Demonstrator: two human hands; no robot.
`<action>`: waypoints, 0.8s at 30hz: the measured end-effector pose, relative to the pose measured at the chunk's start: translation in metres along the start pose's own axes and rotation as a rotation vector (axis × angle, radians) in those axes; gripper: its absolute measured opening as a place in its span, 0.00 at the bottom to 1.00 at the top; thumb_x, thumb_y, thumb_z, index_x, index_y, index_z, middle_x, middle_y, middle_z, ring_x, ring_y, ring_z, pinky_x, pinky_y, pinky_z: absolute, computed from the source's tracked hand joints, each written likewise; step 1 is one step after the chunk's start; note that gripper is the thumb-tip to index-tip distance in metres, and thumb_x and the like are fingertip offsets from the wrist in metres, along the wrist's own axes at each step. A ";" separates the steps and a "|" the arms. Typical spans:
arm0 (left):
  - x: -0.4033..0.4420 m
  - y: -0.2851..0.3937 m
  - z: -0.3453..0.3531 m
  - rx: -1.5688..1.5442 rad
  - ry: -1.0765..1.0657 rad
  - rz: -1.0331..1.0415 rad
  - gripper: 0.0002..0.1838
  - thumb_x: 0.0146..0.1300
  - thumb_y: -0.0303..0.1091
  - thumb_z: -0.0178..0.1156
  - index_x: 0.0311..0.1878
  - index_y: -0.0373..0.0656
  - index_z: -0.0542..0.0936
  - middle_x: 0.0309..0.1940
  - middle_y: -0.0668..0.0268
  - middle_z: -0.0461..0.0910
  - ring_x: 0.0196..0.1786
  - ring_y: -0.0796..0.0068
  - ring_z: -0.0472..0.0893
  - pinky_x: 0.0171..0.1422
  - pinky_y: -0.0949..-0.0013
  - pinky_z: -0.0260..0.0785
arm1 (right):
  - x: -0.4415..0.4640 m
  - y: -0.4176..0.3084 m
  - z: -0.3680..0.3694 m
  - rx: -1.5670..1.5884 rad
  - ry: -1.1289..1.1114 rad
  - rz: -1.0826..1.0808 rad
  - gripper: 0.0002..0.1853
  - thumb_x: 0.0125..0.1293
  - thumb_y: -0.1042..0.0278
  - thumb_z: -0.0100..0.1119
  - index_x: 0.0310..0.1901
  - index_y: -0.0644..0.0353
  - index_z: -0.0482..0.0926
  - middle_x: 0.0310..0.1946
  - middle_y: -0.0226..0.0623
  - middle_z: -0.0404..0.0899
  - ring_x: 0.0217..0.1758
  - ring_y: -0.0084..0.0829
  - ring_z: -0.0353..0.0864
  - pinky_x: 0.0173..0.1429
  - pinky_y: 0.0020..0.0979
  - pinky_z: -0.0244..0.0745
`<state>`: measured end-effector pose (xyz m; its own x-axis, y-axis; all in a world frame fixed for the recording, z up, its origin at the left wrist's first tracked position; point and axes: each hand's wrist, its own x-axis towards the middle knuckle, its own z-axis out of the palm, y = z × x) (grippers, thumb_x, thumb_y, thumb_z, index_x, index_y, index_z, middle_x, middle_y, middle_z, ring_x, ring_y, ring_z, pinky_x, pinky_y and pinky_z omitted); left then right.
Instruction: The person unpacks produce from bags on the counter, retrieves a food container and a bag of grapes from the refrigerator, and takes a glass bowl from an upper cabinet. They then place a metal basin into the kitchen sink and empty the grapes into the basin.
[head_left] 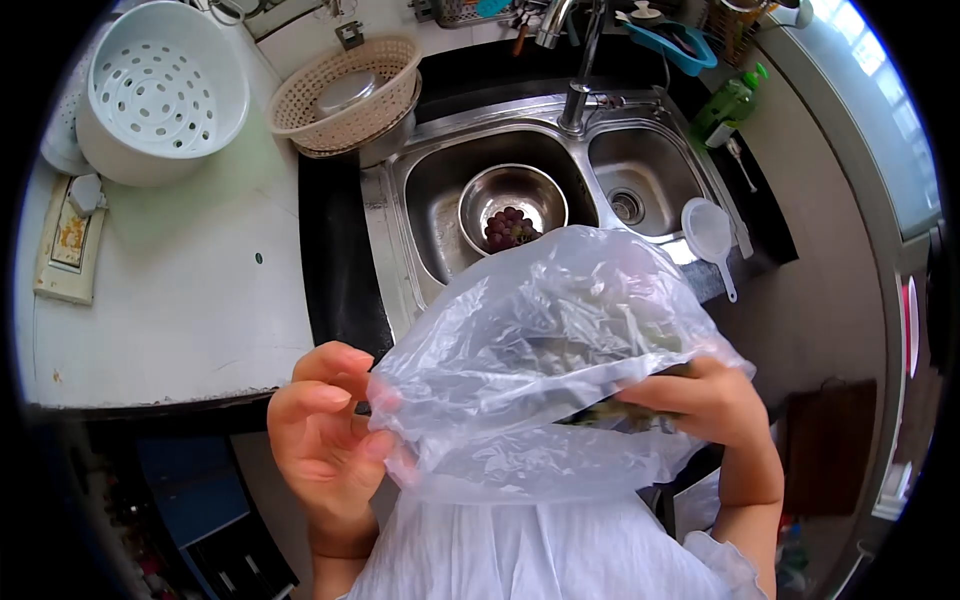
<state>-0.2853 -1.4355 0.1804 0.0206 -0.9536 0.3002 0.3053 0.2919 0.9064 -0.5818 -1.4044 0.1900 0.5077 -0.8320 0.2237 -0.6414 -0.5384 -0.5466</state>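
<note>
A clear plastic bag [540, 330] is spread between my hands in front of the sink, its mouth facing me. Something greenish and dark shows dimly inside; I cannot make out what it is. My left hand [325, 435] pinches the bag's left edge, with the index finger lifted off the plastic. At the right end of the mouth, my right hand [715, 400] grips the rim, its fingertips reaching into the opening. Beyond the bag, a bunch of dark red grapes [508, 229] lies in a steel bowl [478, 205], apart from both hands.
The bowl stands in the left basin of a steel double sink [425, 190], below a faucet [578, 90]. A white strainer [708, 230] lies at the right. Beige baskets [300, 105] and a white colander [165, 155] are at the left. Green soap bottle [728, 108] stands behind right.
</note>
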 end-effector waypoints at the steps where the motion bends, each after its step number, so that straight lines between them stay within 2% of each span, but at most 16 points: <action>1: 0.003 0.000 -0.006 -0.006 -0.077 -0.019 0.22 0.49 0.16 0.61 0.48 0.44 0.68 0.51 0.53 0.67 0.43 0.71 0.76 0.37 0.78 0.77 | -0.015 -0.008 -0.003 0.023 0.163 0.056 0.16 0.44 0.80 0.60 0.38 0.57 0.81 0.30 0.41 0.79 0.30 0.37 0.79 0.39 0.31 0.74; 3: 0.007 -0.001 -0.015 -0.027 -0.223 -0.028 0.22 0.50 0.15 0.59 0.49 0.42 0.68 0.53 0.52 0.66 0.44 0.70 0.76 0.38 0.77 0.78 | -0.067 -0.027 0.000 0.115 0.506 0.182 0.10 0.49 0.82 0.59 0.33 0.58 0.78 0.31 0.42 0.79 0.34 0.38 0.79 0.42 0.34 0.75; 6: 0.011 -0.001 -0.019 -0.086 -0.365 -0.059 0.22 0.51 0.14 0.58 0.49 0.41 0.68 0.54 0.52 0.65 0.46 0.70 0.75 0.39 0.77 0.78 | -0.124 -0.057 0.032 0.268 1.212 0.260 0.08 0.56 0.77 0.58 0.32 0.58 0.68 0.39 0.45 0.77 0.41 0.38 0.78 0.47 0.38 0.75; 7: 0.012 -0.001 -0.018 -0.097 -0.405 -0.066 0.23 0.50 0.14 0.58 0.50 0.43 0.68 0.54 0.53 0.65 0.48 0.70 0.74 0.44 0.76 0.76 | -0.139 -0.071 0.037 0.702 1.366 0.382 0.12 0.61 0.63 0.55 0.42 0.59 0.69 0.43 0.44 0.75 0.44 0.37 0.76 0.50 0.38 0.75; 9: 0.012 -0.005 -0.017 -0.112 -0.434 -0.057 0.24 0.50 0.14 0.57 0.51 0.43 0.68 0.54 0.53 0.65 0.49 0.70 0.74 0.46 0.75 0.74 | -0.213 -0.083 0.053 1.205 1.497 0.393 0.15 0.63 0.59 0.54 0.45 0.60 0.68 0.42 0.43 0.74 0.43 0.35 0.75 0.49 0.38 0.75; 11: 0.010 -0.006 -0.011 -0.099 -0.404 -0.058 0.24 0.50 0.15 0.57 0.51 0.45 0.67 0.55 0.54 0.65 0.51 0.70 0.73 0.52 0.72 0.70 | -0.306 -0.104 0.068 1.190 1.617 0.416 0.16 0.63 0.57 0.53 0.44 0.60 0.70 0.42 0.41 0.75 0.44 0.35 0.76 0.51 0.37 0.73; 12: 0.011 -0.007 -0.010 -0.098 -0.423 -0.040 0.24 0.51 0.16 0.56 0.53 0.44 0.67 0.55 0.54 0.65 0.51 0.70 0.73 0.54 0.70 0.68 | -0.328 -0.125 0.073 1.127 1.730 0.544 0.26 0.66 0.45 0.49 0.51 0.62 0.72 0.47 0.40 0.76 0.48 0.34 0.75 0.58 0.36 0.71; 13: 0.012 -0.012 -0.012 -0.078 -0.424 -0.001 0.25 0.52 0.17 0.54 0.55 0.44 0.66 0.56 0.53 0.65 0.52 0.69 0.72 0.57 0.69 0.66 | -0.313 -0.136 0.090 0.793 1.694 0.583 0.18 0.62 0.57 0.56 0.46 0.61 0.72 0.42 0.38 0.75 0.44 0.32 0.75 0.52 0.33 0.72; 14: 0.015 -0.019 -0.014 -0.064 -0.425 0.038 0.26 0.53 0.18 0.53 0.57 0.43 0.66 0.57 0.53 0.65 0.53 0.68 0.72 0.60 0.68 0.63 | -0.305 -0.145 0.108 0.605 1.632 0.640 0.13 0.60 0.65 0.59 0.43 0.60 0.72 0.40 0.36 0.75 0.42 0.29 0.75 0.50 0.31 0.71; 16: 0.020 -0.027 -0.018 -0.085 -0.379 0.022 0.28 0.55 0.20 0.52 0.62 0.41 0.63 0.61 0.51 0.63 0.58 0.65 0.69 0.65 0.64 0.58 | -0.303 -0.162 0.146 0.364 1.529 0.775 0.10 0.57 0.78 0.61 0.39 0.59 0.72 0.37 0.33 0.74 0.41 0.25 0.74 0.48 0.26 0.69; 17: 0.026 -0.030 -0.023 -0.114 -0.432 0.011 0.29 0.57 0.20 0.51 0.64 0.40 0.61 0.64 0.50 0.61 0.64 0.62 0.66 0.69 0.61 0.55 | -0.300 -0.160 0.162 0.323 1.462 0.983 0.09 0.55 0.79 0.60 0.38 0.60 0.73 0.37 0.31 0.75 0.42 0.24 0.73 0.49 0.25 0.68; 19: 0.032 -0.035 -0.017 -0.126 -0.430 -0.034 0.28 0.59 0.20 0.49 0.65 0.39 0.60 0.65 0.51 0.61 0.66 0.61 0.63 0.71 0.57 0.52 | -0.293 -0.157 0.194 0.256 1.242 1.375 0.08 0.53 0.83 0.58 0.35 0.62 0.76 0.36 0.29 0.75 0.43 0.22 0.73 0.51 0.24 0.66; 21: 0.039 -0.039 -0.011 -0.128 -0.465 -0.069 0.28 0.59 0.20 0.48 0.65 0.38 0.59 0.65 0.51 0.62 0.67 0.61 0.63 0.72 0.56 0.52 | -0.325 -0.129 0.267 0.279 1.108 1.493 0.07 0.55 0.78 0.61 0.37 0.63 0.77 0.37 0.31 0.78 0.45 0.26 0.76 0.51 0.27 0.68; 22: 0.043 -0.041 -0.010 -0.095 -0.493 -0.068 0.29 0.60 0.24 0.51 0.66 0.37 0.57 0.66 0.51 0.60 0.68 0.61 0.61 0.73 0.56 0.50 | -0.338 -0.113 0.306 0.358 1.094 1.641 0.08 0.56 0.79 0.60 0.38 0.61 0.77 0.38 0.34 0.79 0.46 0.29 0.77 0.52 0.28 0.68; 23: 0.046 -0.041 -0.008 -0.061 -0.517 -0.060 0.31 0.61 0.29 0.54 0.67 0.35 0.55 0.67 0.51 0.58 0.69 0.60 0.59 0.74 0.57 0.48 | -0.349 -0.101 0.341 0.298 1.026 1.724 0.08 0.55 0.80 0.58 0.38 0.60 0.78 0.36 0.38 0.79 0.44 0.34 0.79 0.51 0.28 0.70; 24: 0.046 -0.038 -0.005 -0.064 -0.531 -0.063 0.31 0.61 0.29 0.54 0.67 0.35 0.55 0.67 0.51 0.58 0.69 0.60 0.59 0.74 0.57 0.48 | -0.367 -0.087 0.383 0.174 0.959 1.753 0.12 0.55 0.83 0.54 0.40 0.58 0.78 0.33 0.43 0.79 0.37 0.39 0.79 0.44 0.32 0.71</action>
<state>-0.2918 -1.4907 0.1581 -0.4788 -0.7963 0.3697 0.3481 0.2144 0.9126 -0.4916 -1.0004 -0.1537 -0.9422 -0.1608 -0.2941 0.0757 0.7526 -0.6541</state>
